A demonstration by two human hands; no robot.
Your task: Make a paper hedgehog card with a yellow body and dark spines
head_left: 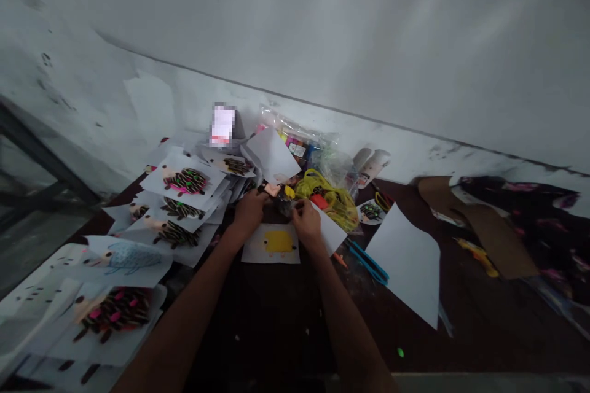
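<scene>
Both my arms reach forward over a dark table (pixel 276 319). My left hand (pixel 249 212) and my right hand (pixel 305 221) meet above a white sheet with a yellow paper shape (pixel 275 242) glued on it. Between them lies a clutter of small dark and coloured paper pieces (pixel 279 193); the fingers of both hands are curled into it, and what each hand grips is too small and dark to tell. A plain white sheet (pixel 329 230) lies partly under my right hand.
Several white sheets with paper hedgehog pictures (pixel 184 181) are piled at the left, more at the near left (pixel 113 310). A yellow bag (pixel 329 196), plastic packets (pixel 299 141), blue scissors (pixel 369 261), a blank sheet (pixel 410 261) and brown card (pixel 479 221) lie right. A white wall rises behind.
</scene>
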